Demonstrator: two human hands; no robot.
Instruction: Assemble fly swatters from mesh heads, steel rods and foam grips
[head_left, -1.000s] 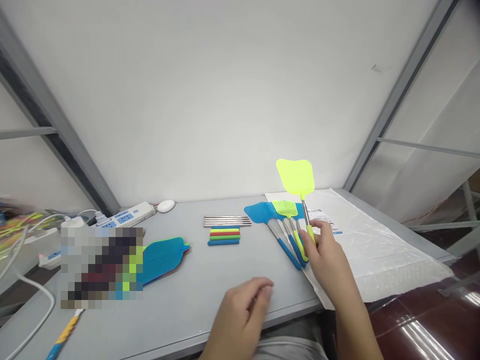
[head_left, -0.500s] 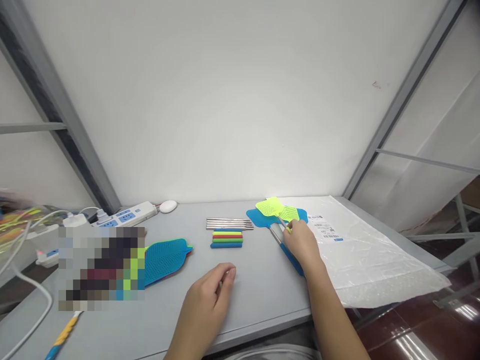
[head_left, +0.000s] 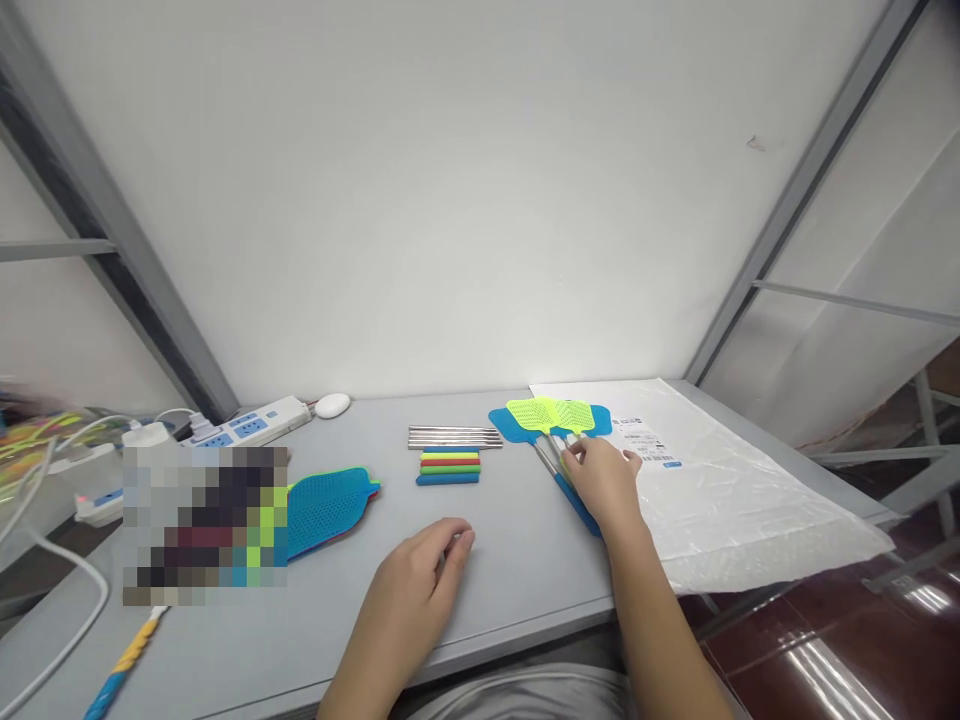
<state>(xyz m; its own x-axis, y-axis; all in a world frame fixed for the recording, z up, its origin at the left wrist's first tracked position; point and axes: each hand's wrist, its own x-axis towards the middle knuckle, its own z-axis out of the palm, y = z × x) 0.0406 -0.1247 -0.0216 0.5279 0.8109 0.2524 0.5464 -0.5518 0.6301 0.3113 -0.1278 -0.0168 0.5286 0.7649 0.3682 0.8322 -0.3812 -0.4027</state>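
On the right of the table, blue fly swatters [head_left: 504, 427] and yellow-green ones lie overlapped in a fan. My right hand [head_left: 606, 485] is over their handles, fingertips bent down onto the upper yellow-green fly swatter [head_left: 531, 413]; its grip is largely hidden by the hand. One blue handle [head_left: 579, 505] shows left of the wrist. My left hand [head_left: 424, 565] rests near the table's front edge, fingers curled in, nothing seen in it. Beyond it lie coloured handle grips [head_left: 448, 469] in a row and several metal rods [head_left: 454, 437].
Loose blue swatter heads [head_left: 330, 510] are stacked at left, beside a pixelated patch. A power strip [head_left: 259, 425], a white mouse [head_left: 332, 405] and a white cable [head_left: 82, 570] are behind and left. A white plastic mailer [head_left: 720, 500] covers the right side, overhanging the front edge.
My right hand has lowered the raised yellow-green fly swatter leftward onto the fanned pile, where it now lies flat. My left hand has drawn back to the left.
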